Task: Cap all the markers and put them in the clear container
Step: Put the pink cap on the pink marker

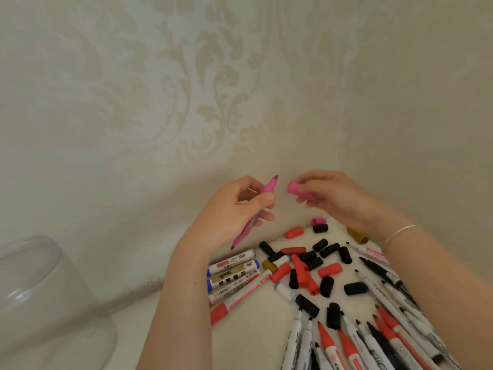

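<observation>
I see my left hand [237,209] curled round an uncapped pink marker [254,209], thumb pressed on the barrel, the felt tip pointing up and toward the right. My right hand [336,198] pinches the pink cap [294,188] between thumb and fingertips, its open end facing the marker's tip, just apart from it and not touching. I take the heap of loose caps [312,265] on the white table [186,276] as my landmark: both hands hang above its far edge, near the patterned wall [213,89]. The heap is mostly black and red caps, with a mustard one [357,235] at its far right, under my right wrist, and another pink cap [318,220] at its far side. Left of the heap lies a row of capped markers [234,276], side by side, with white, blue and red caps. Nearer me than the heap, uncapped markers [354,340] fan out with red and black tips pointing toward it. The clear container [40,297] stands well to the left of the heap, at the frame's edge; I cannot tell whether anything lies in it. A thin silver bracelet [402,231] circles my right wrist.
</observation>
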The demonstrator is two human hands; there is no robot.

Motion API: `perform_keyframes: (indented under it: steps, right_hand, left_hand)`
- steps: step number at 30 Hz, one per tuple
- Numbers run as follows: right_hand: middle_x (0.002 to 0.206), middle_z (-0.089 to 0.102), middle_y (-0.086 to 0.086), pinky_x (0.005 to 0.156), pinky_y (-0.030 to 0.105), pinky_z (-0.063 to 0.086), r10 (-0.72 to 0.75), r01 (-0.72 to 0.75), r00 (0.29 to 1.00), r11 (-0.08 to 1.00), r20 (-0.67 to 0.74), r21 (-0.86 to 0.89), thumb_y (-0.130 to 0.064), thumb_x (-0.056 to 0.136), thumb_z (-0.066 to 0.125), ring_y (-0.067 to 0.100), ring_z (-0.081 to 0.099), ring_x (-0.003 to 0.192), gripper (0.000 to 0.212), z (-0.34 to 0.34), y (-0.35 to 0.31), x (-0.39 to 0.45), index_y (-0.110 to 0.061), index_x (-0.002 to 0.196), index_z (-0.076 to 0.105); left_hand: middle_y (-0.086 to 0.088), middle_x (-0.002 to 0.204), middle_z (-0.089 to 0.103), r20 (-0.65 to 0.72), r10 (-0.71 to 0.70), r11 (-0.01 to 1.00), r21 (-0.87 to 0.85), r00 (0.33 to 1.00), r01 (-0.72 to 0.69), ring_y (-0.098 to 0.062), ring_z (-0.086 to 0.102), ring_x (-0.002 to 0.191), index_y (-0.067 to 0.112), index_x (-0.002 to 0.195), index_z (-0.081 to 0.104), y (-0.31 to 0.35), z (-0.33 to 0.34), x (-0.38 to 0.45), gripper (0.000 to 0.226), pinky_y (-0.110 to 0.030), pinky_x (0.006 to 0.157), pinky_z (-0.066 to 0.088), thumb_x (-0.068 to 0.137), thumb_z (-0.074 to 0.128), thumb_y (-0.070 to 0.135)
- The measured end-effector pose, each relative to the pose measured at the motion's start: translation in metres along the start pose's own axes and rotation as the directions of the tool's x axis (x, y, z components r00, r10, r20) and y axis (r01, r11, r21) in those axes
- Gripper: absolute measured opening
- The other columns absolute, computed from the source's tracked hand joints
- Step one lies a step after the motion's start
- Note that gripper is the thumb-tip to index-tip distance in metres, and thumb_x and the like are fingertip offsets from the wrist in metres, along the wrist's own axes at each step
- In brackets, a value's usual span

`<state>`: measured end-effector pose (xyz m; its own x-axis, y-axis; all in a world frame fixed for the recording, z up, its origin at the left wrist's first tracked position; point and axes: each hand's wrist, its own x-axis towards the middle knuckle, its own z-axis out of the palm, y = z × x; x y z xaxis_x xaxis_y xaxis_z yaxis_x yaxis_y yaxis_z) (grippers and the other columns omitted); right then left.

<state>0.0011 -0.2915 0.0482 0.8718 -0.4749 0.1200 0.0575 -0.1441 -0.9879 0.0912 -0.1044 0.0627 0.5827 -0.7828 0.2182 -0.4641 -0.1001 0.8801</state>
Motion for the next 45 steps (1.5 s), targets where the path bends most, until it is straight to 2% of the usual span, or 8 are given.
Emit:
perform_keyframes:
  steps: [7,16,22,25,28,32,42,45]
  right_hand:
    - [0.081,0.065,0.011,0.067,0.027,0.038,-0.125,0.116,0.992,0.972,0.033,0.206,0.003,0.088,0.051,0.013,0.053,0.067,0.017,0.004,-0.03,-0.019,-0.005,0.092,0.066]
    - [0.083,0.064,0.013,0.069,0.028,0.039,-0.16,0.15,0.987,0.962,0.028,0.231,0.004,0.087,0.052,0.014,0.053,0.068,0.016,0.012,-0.037,-0.022,-0.004,0.088,0.065]
    - [0.08,0.063,0.011,0.064,0.024,0.049,-0.131,0.126,0.991,0.96,0.006,0.252,0.004,0.087,0.054,0.017,0.056,0.067,0.016,0.01,-0.04,-0.023,-0.003,0.095,0.065]
    - [0.094,0.059,0.013,0.075,0.028,0.058,-0.087,0.089,0.996,0.941,-0.02,0.328,0.005,0.089,0.05,0.023,0.062,0.075,0.024,0.012,-0.04,-0.023,0.002,0.108,0.065]
    - [0.105,0.061,0.02,0.08,0.032,0.058,-0.066,0.09,0.995,0.896,-0.07,0.434,0.009,0.089,0.048,0.028,0.069,0.09,0.022,0.016,-0.041,-0.024,0.006,0.106,0.063]
    - [0.101,0.065,0.028,0.085,0.036,0.057,-0.076,0.114,0.993,0.834,-0.092,0.541,0.007,0.087,0.054,0.033,0.069,0.098,0.015,0.021,-0.041,-0.026,0.002,0.101,0.058]
    - [0.1,0.065,0.025,0.088,0.037,0.056,-0.129,0.173,0.985,0.816,-0.119,0.552,0.004,0.088,0.054,0.033,0.068,0.1,0.015,0.021,-0.043,-0.029,0.002,0.102,0.058]
    - [0.098,0.066,0.026,0.085,0.036,0.057,-0.12,0.13,0.991,0.847,-0.052,0.515,0.006,0.088,0.052,0.033,0.068,0.1,0.019,0.022,-0.041,-0.03,0.005,0.106,0.058]
  left_hand:
    - [0.003,0.081,0.075,-0.037,0.076,0.996,0.054,0.996,-0.074,-0.007,0.072,0.076,0.017,0.096,0.064,0.008,-0.002,-0.002,0.01,-0.027,0.077,0.057,0.088,0.066,0.023]
    - [0.008,0.075,0.074,-0.047,0.096,0.987,0.137,0.994,-0.089,-0.011,0.071,0.077,0.033,0.084,0.061,0.01,0.003,-0.001,0.011,-0.05,0.086,0.053,0.085,0.071,0.029]
    - [0.008,0.076,0.074,-0.067,0.084,0.987,0.14,0.994,-0.074,-0.009,0.07,0.076,0.031,0.086,0.061,0.01,0.001,-0.001,0.008,-0.049,0.086,0.053,0.087,0.069,0.03]
    - [0.008,0.077,0.074,-0.062,0.074,0.988,0.142,0.995,-0.065,-0.008,0.07,0.077,0.029,0.089,0.061,0.01,0.001,-0.001,0.006,-0.047,0.086,0.053,0.088,0.067,0.031]
    - [0.007,0.078,0.074,-0.048,0.069,0.99,0.128,0.996,-0.063,-0.006,0.07,0.075,0.027,0.09,0.062,0.011,0.002,-0.001,0.005,-0.044,0.085,0.055,0.089,0.066,0.03]
    - [0.006,0.078,0.074,-0.033,0.058,0.992,0.118,0.998,-0.054,-0.008,0.071,0.076,0.027,0.09,0.062,0.009,0.003,-0.001,0.005,-0.044,0.085,0.055,0.089,0.066,0.03]
    - [0.007,0.079,0.074,-0.029,0.06,0.988,0.146,0.998,-0.055,-0.003,0.07,0.074,0.027,0.092,0.061,0.008,0.002,-0.001,0.003,-0.035,0.081,0.057,0.091,0.063,0.029]
    - [0.006,0.079,0.074,-0.034,0.065,0.988,0.145,0.997,-0.06,-0.003,0.07,0.073,0.026,0.092,0.061,0.008,0.002,-0.001,0.003,-0.035,0.081,0.057,0.091,0.063,0.028]
